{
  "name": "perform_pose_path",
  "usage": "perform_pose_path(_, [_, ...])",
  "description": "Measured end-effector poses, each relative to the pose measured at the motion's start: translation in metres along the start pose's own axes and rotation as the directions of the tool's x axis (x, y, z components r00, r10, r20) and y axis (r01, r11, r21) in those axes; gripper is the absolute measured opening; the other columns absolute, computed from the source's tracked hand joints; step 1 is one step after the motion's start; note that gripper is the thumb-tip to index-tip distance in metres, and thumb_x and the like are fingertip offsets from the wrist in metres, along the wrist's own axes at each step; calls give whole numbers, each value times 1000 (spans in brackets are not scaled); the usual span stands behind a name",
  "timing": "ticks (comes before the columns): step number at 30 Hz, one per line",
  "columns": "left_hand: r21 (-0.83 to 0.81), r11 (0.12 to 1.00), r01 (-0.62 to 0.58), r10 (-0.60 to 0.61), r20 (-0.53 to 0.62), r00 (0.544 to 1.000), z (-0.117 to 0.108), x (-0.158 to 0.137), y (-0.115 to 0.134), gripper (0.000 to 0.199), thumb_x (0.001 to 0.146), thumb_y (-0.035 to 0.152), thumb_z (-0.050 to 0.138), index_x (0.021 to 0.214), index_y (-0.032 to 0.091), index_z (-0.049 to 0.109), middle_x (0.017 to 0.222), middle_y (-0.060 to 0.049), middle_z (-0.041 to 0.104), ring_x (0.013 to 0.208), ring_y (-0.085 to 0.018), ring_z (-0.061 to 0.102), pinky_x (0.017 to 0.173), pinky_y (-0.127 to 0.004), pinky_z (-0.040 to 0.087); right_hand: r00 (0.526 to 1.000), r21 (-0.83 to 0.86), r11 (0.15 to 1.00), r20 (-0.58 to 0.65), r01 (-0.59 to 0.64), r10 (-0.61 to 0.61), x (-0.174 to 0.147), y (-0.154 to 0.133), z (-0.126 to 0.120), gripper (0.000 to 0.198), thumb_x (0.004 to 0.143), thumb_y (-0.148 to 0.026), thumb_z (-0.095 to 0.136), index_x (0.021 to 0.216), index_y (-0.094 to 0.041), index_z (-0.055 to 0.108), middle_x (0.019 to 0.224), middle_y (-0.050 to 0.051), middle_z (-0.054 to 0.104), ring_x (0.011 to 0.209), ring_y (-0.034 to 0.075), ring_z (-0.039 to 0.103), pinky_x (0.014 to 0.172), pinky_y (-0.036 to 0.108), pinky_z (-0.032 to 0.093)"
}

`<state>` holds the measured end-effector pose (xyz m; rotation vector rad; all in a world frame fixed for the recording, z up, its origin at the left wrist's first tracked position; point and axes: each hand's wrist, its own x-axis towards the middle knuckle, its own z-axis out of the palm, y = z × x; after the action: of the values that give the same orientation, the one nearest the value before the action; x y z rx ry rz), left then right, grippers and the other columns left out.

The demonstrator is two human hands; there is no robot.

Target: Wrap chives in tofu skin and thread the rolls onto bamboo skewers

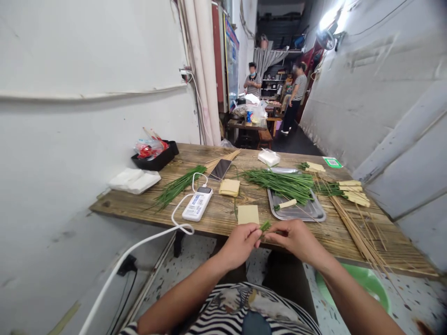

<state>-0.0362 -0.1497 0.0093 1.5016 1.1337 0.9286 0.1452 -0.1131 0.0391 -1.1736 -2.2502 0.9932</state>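
Note:
At the table's front edge my left hand [241, 241] is closed around a small folded bunch of green chives [266, 226]. My right hand [295, 238] meets it from the other side, its thumb and fingers pinched at the bunch. Just beyond my left hand lies a square pale yellow sheet [248, 214], which looks like tofu skin. Behind that sits a stack of similar sheets [229, 187]. To the right, a metal tray [316, 213] carries a heap of long chives [282, 182] and one finished-looking roll [287, 204] on a skewer.
Bamboo skewers [354, 230] and several skewered rolls [354, 191] lie at the right. More chives [181, 186], a phone [220, 169], a white power bank [197, 204] with a cable, napkins [134, 180] and a black box [157, 159] are leftward. A green basin [379, 291] stands below; two people are far back.

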Motion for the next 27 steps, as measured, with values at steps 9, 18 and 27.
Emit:
perform_pose_path(9, [-279,948,155,-129,107,986,4,6,1,38,81,49,52,67,15,49,56,4,47,44,-5,37,47,-19,27,912,428,901,-338,-69,231,-12,11,13,30,72,-46,68,69,-16,67,48,-3,52,42,9,45,43,20,35])
perform_pose_path(18, [-334,929,159,-126,121,985,10,6,11,39,78,49,57,73,11,57,58,3,49,45,-4,36,46,-20,24,872,485,874,-411,-36,265,-9,11,18,31,73,-46,66,67,-16,67,51,-3,52,45,8,41,45,21,34])
perform_pose_path(27, [-432,876,216,-124,232,965,9,6,11,43,75,52,65,66,12,54,59,3,47,47,-4,35,47,-20,23,979,695,715,-79,-82,189,-11,15,24,30,71,-41,72,87,-15,71,61,-2,57,52,7,40,48,20,30])
